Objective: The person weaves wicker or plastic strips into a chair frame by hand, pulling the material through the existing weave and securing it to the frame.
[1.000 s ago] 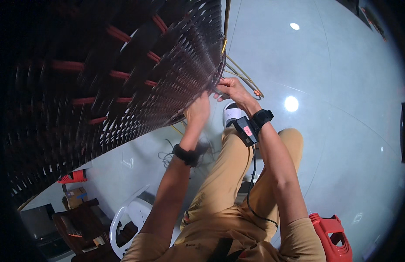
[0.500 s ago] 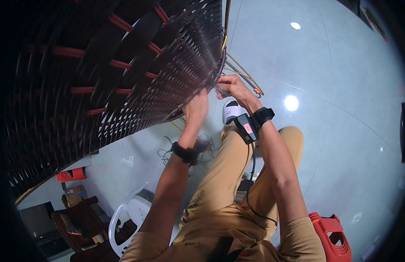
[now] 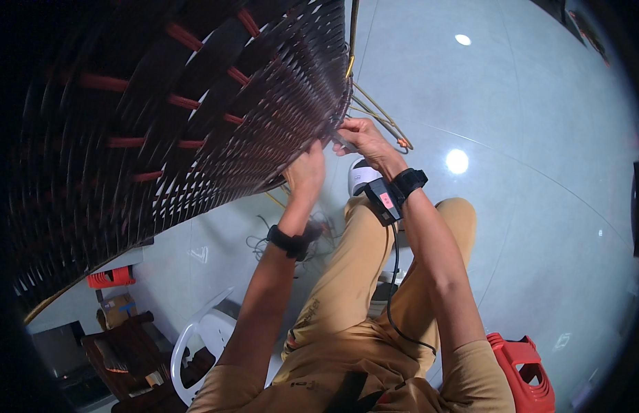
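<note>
A large dark brown wicker panel (image 3: 216, 144) with red strands fills the upper left, stretched on a gold metal frame (image 3: 352, 65). Against its lower right edge rests my left hand (image 3: 307, 171), closed on the border, its fingertips partly hidden by the weave. Just right of it, my right hand (image 3: 364, 141) pinches a thin, flat grey strip or blade (image 3: 344, 142) whose tip meets the panel's edge. Its exact kind is too small to tell. Each wrist wears a black band, and the right one carries a small black box (image 3: 382, 201) with a cable.
Thin gold rods (image 3: 385, 120) stick out beyond the panel's edge. A white plastic chair (image 3: 188, 351) stands at lower left, with a dark wooden chair (image 3: 120, 354) beside it. Red plastic stools (image 3: 515, 358) stand at lower right and far left. Loose wire (image 3: 264, 241) lies on the floor.
The whole view has shifted slightly, so the panel and both hands sit a little further left. My right hand keeps its pinch on the grey strip at the edge.
</note>
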The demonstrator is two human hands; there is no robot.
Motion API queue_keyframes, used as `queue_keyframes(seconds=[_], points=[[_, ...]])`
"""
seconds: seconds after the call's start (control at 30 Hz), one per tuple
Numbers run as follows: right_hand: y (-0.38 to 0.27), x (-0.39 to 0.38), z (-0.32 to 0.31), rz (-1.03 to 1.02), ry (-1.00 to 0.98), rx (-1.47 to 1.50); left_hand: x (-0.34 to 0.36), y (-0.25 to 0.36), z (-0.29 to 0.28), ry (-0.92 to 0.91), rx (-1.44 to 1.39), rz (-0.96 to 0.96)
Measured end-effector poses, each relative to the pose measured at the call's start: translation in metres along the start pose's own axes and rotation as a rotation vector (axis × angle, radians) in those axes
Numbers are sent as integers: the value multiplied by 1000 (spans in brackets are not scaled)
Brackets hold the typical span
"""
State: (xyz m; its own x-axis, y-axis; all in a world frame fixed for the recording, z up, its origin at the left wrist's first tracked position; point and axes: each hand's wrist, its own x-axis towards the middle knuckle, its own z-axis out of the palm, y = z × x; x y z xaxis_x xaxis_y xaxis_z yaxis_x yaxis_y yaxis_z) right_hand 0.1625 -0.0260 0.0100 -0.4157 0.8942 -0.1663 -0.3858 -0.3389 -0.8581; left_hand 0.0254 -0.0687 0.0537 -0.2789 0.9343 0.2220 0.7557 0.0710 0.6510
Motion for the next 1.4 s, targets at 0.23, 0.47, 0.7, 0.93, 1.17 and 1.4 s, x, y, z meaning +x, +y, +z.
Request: queue_keyframes(seconds=[0.23,0.47,0.7,0.93,1.17,1.4], points=[[4,2,-1,-12,-47,32,-2,7,-5,-8,-29,23],[8,8,2,-49,-14,113,7,7,-1,-65,66,43],[15,12,2,-88,-1,111,14,5,-5,-126,-73,140],[16,16,2,-112,-9,62,25,-3,-10,-287,-96,301],[-4,3,8,76,11,125,26,-15,6,-121,4,330],[-17,-9,8,166,8,149,39,-15,11,-158,-17,146]])
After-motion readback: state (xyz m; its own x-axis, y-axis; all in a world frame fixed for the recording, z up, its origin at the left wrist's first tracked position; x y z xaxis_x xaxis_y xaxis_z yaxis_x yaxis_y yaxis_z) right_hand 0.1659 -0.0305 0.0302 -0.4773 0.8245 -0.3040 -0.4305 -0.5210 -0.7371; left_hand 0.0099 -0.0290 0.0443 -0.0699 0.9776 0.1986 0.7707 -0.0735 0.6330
